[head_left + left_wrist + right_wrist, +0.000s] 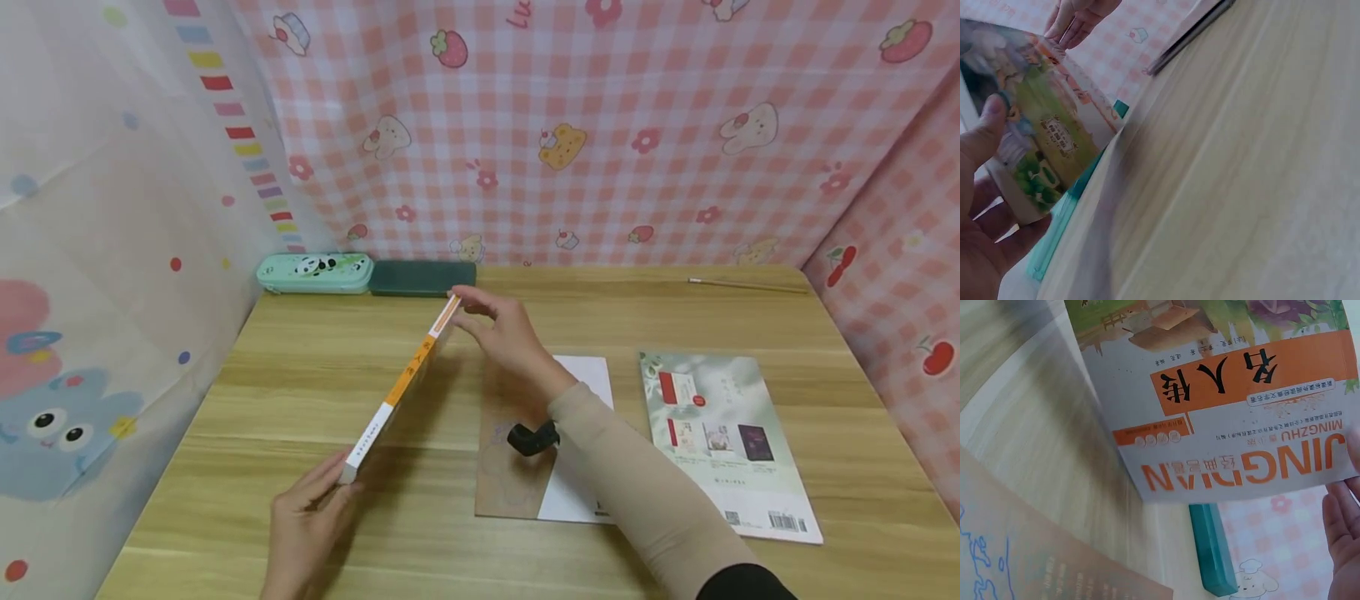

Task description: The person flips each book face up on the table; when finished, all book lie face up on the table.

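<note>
I have the thin paperback book with the orange-and-white spine (405, 379) stood on edge over the wooden tabletop (315, 392), running from about seven o'clock near me up toward one o'clock. My left hand (303, 521) grips its near end: in the left wrist view my thumb (985, 128) lies on the illustrated cover and the other fingers curl behind the back, so the corner is pinched between them. My right hand (506, 333) pinches the far top corner with the fingertips drawn together; the right wrist view shows only part of my palm at the cover's edge, so I cannot tell how the thumb sits there.

I judge the book light and slim, with a glossy cover that may slide under dry fingers, and floppy enough to sag if held by one end alone. Taking it at both ends, as now, or flat across the spine looks like the surest hold.

At three o'clock from the book a brown kraft notebook (510, 467) lies flat under my right forearm, with a pale green book (723, 442) further right. At twelve o'clock, against the pink checked backdrop (637, 125), lie a mint pencil case with pandas (315, 272) and a dark green case (422, 277), end to end
</note>
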The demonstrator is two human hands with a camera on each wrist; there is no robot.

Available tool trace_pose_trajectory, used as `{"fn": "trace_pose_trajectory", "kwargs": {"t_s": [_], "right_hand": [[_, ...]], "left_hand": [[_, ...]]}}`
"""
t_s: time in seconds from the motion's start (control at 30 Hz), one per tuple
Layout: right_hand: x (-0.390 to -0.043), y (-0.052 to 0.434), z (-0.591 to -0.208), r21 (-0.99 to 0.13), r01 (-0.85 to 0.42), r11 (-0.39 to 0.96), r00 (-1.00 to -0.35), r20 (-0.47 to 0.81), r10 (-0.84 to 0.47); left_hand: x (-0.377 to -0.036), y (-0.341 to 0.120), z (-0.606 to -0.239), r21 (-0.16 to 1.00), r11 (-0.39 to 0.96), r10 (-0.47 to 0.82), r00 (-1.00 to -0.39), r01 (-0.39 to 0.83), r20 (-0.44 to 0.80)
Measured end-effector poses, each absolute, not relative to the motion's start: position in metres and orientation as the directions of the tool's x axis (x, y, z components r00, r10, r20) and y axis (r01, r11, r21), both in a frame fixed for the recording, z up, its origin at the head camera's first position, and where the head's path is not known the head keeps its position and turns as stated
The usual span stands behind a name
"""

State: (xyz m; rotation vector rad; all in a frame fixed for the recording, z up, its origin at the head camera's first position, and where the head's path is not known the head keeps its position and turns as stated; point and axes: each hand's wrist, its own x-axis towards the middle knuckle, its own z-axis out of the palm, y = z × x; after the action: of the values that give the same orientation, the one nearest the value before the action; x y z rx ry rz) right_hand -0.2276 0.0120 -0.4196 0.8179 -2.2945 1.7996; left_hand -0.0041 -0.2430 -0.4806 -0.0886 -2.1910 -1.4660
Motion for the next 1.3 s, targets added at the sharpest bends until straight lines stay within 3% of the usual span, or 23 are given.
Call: {"fn": "trace_pose_trajectory", "kwargs": {"t_s": [0.2,0.43,0.67,0.87,1.03,1.3], "right_hand": [[-0.228,0.009,-0.414,-0.88,-0.456,0.133,-0.876,0.417,-0.243],[-0.23,0.005,-0.411,-0.893,-0.442,0.086,-0.889,0.423,-0.174],[-0.231,-0.003,-0.409,-0.911,-0.41,0.048,-0.906,0.401,-0.138],[-0.23,-0.014,-0.417,-0.925,-0.378,0.036,-0.922,0.372,-0.11],[-0.228,-0.02,-0.425,-0.937,-0.346,0.034,-0.925,0.335,-0.178],[-0.228,-0.026,-0.437,-0.976,-0.218,0.024,-0.877,0.185,-0.444]], "left_hand": [[-0.004,-0.243,-0.475,0.771,0.523,-0.207,-0.824,0.362,0.527],[-0.004,-0.241,-0.472,0.766,0.524,-0.237,-0.801,0.372,0.55],[-0.002,-0.239,-0.466,0.746,0.594,-0.309,-0.772,0.3,0.556],[-0.002,-0.235,-0.466,0.797,0.562,-0.407,-0.766,0.22,0.498],[0.0,-0.234,-0.47,0.832,0.542,-0.482,-0.77,0.114,0.419],[-0.002,-0.237,-0.473,0.807,0.59,-0.498,-0.776,0.023,0.387]]}}
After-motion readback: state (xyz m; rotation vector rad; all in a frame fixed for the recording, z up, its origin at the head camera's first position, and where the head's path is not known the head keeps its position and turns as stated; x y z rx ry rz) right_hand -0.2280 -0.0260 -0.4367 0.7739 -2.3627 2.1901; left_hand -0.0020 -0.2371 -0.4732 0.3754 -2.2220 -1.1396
